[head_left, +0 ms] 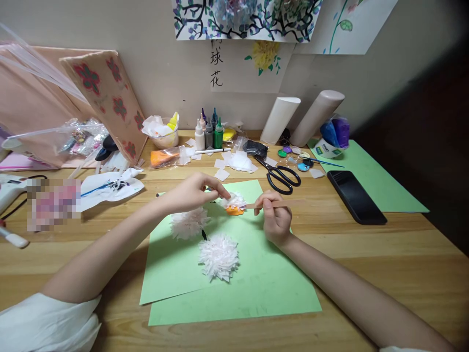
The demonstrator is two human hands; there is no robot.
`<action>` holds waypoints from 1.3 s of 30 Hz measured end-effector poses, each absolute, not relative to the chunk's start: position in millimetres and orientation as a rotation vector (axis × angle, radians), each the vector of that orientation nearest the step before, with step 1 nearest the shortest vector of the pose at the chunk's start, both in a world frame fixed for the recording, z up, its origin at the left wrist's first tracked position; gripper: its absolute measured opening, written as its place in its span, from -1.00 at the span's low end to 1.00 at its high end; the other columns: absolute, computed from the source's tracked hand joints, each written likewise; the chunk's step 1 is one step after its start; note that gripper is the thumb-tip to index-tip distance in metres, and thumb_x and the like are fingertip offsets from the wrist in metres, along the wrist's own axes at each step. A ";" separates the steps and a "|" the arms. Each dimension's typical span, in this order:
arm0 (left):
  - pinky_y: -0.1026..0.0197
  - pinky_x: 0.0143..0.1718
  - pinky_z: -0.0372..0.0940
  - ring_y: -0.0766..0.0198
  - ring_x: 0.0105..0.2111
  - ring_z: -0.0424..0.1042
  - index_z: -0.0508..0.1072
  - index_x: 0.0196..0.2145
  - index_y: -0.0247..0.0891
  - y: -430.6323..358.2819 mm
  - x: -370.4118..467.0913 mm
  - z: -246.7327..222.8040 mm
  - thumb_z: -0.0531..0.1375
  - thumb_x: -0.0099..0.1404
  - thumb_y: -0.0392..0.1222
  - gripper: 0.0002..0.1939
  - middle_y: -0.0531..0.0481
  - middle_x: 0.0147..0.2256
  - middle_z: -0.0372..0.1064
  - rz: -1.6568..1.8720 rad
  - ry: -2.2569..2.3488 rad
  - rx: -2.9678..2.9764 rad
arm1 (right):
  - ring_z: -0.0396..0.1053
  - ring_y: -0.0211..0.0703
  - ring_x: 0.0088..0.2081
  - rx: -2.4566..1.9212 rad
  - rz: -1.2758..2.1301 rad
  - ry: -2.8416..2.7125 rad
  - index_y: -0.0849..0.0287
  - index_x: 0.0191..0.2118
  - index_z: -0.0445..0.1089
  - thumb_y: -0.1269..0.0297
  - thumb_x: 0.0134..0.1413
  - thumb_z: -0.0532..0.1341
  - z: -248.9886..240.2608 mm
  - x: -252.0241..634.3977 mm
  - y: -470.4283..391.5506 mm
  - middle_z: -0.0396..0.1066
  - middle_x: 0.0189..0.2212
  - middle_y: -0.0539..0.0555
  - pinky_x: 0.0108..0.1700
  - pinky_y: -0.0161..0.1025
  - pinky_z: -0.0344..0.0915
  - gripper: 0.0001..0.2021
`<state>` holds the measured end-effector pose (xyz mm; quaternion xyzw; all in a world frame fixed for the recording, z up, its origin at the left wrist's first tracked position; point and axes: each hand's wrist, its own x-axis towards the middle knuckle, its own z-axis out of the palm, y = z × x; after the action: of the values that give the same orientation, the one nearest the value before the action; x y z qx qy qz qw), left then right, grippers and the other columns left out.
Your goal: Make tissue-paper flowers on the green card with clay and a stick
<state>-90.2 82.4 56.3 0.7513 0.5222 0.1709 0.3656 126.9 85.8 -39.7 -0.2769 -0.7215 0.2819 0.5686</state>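
Green paper sheets [271, 278] lie on the wooden table. On them rest two white fluffy paper flowers, one at the front [219, 257] and one at the left [187, 223]. Farther back is a smaller white tuft [237, 199] on a patch of orange clay [234, 210]. My left hand [198, 192] reaches over the left flower, its fingertips touching the small tuft; whether they pinch a piece is too small to tell. In my right hand [276, 217] is a flat wooden stick [293, 203], its tip at the right edge of the tuft.
Black scissors [282, 176] and white paper squares [240, 160] lie behind the sheets. A black phone [355, 197] is at the right. Paint bottles [208, 134], an orange clay packet [164, 157] and a cup [161, 134] stand or lie along the back. A patterned box [106, 98] leans at the left.
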 end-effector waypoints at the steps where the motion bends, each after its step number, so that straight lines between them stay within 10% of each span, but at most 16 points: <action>1: 0.30 -0.23 0.28 0.32 -0.27 0.44 0.56 -0.31 -0.17 81.0 -88.3 55.0 0.02 0.17 -0.35 -0.68 0.09 -0.25 0.53 0.407 1.291 1.917 | 0.21 -0.27 -0.55 -0.612 0.643 -1.689 0.13 -0.38 0.23 0.35 0.26 -0.05 -39.9 127.2 84.7 0.21 -0.57 -0.04 -0.45 -0.24 0.19 -0.80; 25: 0.20 -0.28 0.21 0.18 -0.27 0.39 0.55 -0.35 -0.20 85.6 -88.1 32.7 0.03 0.19 -0.33 -0.72 -0.02 -0.30 0.50 0.290 1.665 2.178 | 0.27 -0.14 -0.37 -0.658 0.371 -2.149 0.10 -0.25 0.25 0.49 0.20 0.00 -35.5 116.2 80.8 0.41 -0.38 0.07 -0.32 -0.19 0.25 -0.83; 39: 0.30 -0.51 0.14 0.29 -0.50 0.35 0.47 -0.44 -0.30 116.5 -125.9 -11.1 0.29 0.02 0.02 -0.70 -0.01 -0.49 0.43 0.415 1.655 1.835 | 0.23 -0.13 -0.35 -0.692 0.454 -2.189 0.12 -0.27 0.23 0.45 0.25 -0.06 -37.8 114.3 83.6 0.37 -0.38 0.08 -0.28 -0.17 0.22 -0.82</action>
<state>-125.9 116.5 -11.1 0.6956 0.6274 0.1575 0.3125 114.3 83.6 -37.8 -0.2724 -0.8613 0.1786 0.3898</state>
